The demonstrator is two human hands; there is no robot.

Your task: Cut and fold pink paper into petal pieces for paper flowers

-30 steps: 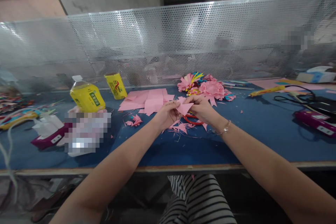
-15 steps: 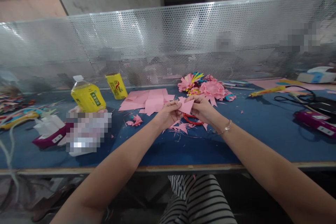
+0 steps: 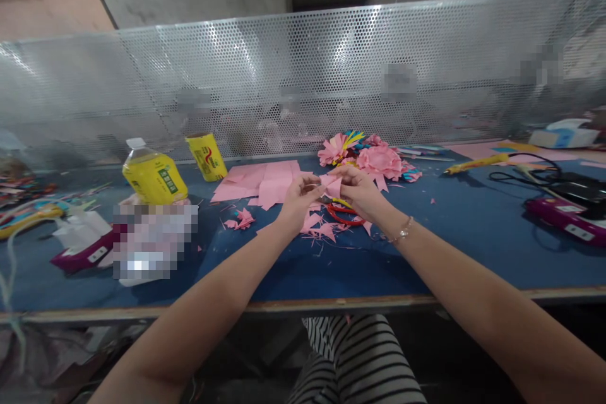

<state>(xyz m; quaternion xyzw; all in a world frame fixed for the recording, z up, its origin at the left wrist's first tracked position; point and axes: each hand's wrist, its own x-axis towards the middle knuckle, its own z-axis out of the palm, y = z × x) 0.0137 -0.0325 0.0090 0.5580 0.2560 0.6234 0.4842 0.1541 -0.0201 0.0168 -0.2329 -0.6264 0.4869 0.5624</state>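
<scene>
Both hands meet above the middle of the blue table (image 3: 473, 233) on one small folded pink paper piece (image 3: 332, 185). My left hand (image 3: 298, 200) pinches its left side and my right hand (image 3: 360, 191) pinches its right side, fingers closed. Under the hands lie red-handled scissors (image 3: 344, 215) and several pink paper scraps (image 3: 318, 228). A stack of pink paper sheets (image 3: 265, 180) lies just behind my left hand. Finished pink paper flowers (image 3: 376, 158) sit behind my right hand.
A yellow drink bottle (image 3: 152, 175) and a yellow can (image 3: 207, 155) stand at the left back. A perforated metal screen (image 3: 284, 82) closes the far edge. A glue gun (image 3: 476, 164), cables and a magenta box (image 3: 565, 218) are at the right; a white packet (image 3: 78, 230) is at the left.
The pink piece was a wider triangle held low; now it is folded narrower and held slightly higher and further back between both hands.
</scene>
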